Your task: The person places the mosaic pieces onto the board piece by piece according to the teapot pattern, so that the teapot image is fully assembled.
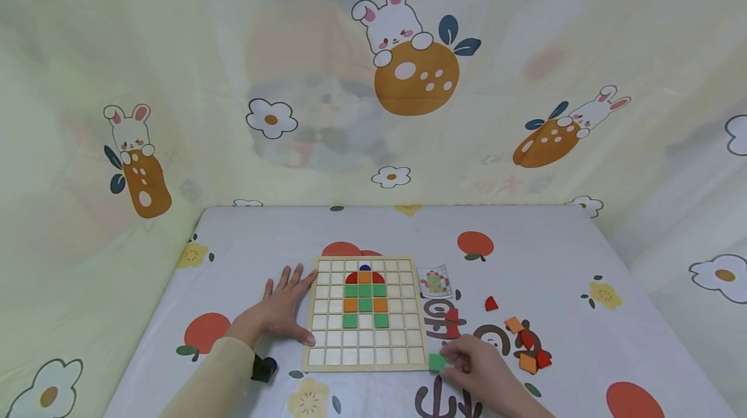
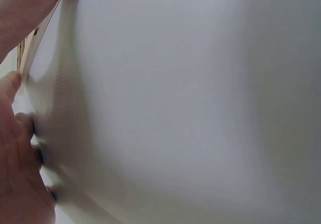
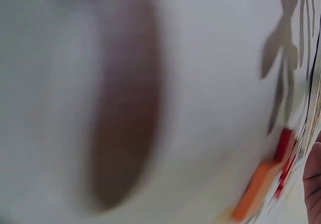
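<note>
A wooden grid board [image 1: 367, 368] lies on the table with a pattern of colored tiles in its squares. Green tiles [image 1: 364, 291], orange tiles [image 1: 350, 305], red quarter-round tiles [image 1: 352, 278] and a blue half-round piece [image 1: 364, 267] form the pattern. My left hand [image 1: 283, 308] is spread along the board's left side, its thumb and index finger at the frame. By the lower right corner, my right hand [image 1: 475, 363] pinches a green square tile [image 1: 436, 362] at its right edge. The right wrist view shows only a sliver of that hand [image 3: 313, 184].
A small pattern card [image 1: 434, 282] lies right of the board. Loose red pieces [image 1: 491, 303] and orange squares [image 1: 528, 363] are scattered farther right, with another red piece [image 1: 452, 324] nearer the board. A black object [image 1: 264, 368] sits beside my left wrist.
</note>
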{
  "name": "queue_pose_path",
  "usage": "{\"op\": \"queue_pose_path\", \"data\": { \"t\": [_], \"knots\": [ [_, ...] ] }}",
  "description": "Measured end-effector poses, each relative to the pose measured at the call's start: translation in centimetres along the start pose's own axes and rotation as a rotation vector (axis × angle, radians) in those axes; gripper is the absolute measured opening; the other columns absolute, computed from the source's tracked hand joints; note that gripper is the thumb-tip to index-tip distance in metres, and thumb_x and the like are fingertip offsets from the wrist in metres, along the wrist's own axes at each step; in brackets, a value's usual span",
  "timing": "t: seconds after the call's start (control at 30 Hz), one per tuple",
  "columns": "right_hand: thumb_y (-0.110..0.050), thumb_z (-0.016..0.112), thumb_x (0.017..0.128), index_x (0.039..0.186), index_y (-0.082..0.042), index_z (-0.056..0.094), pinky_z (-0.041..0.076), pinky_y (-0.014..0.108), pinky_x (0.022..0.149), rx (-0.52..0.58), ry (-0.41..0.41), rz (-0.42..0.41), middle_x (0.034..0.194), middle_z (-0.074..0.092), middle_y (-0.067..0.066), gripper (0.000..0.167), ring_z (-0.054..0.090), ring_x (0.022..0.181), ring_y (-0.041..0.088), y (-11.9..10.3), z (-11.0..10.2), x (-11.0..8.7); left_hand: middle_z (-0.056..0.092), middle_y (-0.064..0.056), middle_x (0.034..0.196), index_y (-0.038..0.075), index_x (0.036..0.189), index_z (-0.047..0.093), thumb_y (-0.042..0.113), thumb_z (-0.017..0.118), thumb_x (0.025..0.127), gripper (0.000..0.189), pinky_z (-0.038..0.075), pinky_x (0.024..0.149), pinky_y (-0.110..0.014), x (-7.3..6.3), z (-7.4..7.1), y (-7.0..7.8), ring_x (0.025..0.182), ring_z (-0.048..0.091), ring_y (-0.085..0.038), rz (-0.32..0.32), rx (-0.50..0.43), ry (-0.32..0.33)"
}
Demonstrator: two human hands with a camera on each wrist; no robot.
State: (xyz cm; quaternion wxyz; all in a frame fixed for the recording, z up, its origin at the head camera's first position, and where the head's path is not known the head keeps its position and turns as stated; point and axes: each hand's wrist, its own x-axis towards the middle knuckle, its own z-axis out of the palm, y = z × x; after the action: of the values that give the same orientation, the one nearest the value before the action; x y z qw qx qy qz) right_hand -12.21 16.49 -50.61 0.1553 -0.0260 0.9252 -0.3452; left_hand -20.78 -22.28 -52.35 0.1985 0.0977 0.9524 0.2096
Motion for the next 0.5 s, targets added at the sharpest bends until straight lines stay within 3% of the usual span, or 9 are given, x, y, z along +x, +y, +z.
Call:
{"op": "queue_pose_path", "data": {
  "t": [0.3,0.5],
  "knots": [
    [-0.013,0.087,0.079,0.1,-0.01,0.077,0.045,0.02,0.063,-0.012,-0.052,-0.189,0.087,0.064,-0.004,0.024,0.052,0.076,0.011,-3.1,1.8,2.8,0.006,-0.018,0.173,0.019,0.165,0.021,0.05,0.096,0.059,0.133,-0.002,0.123,-0.071,-0.1,-0.1,0.1,0.159,-0.005,-0.045,0.0,-0.013,0.001],
    [-0.012,0.086,0.08,0.1,-0.008,0.077,0.044,0.019,0.063,-0.02,-0.066,-0.243,0.086,0.062,-0.004,0.022,0.051,0.075,0.01,-4.7,3.0,3.9,0.006,-0.018,0.173,0.019,0.165,0.021,0.05,0.096,0.059,0.134,-0.002,0.123,-0.072,-0.1,-0.2,0.2,0.159,-0.005,-0.045,0.001,-0.014,0.003]
  ]
}}
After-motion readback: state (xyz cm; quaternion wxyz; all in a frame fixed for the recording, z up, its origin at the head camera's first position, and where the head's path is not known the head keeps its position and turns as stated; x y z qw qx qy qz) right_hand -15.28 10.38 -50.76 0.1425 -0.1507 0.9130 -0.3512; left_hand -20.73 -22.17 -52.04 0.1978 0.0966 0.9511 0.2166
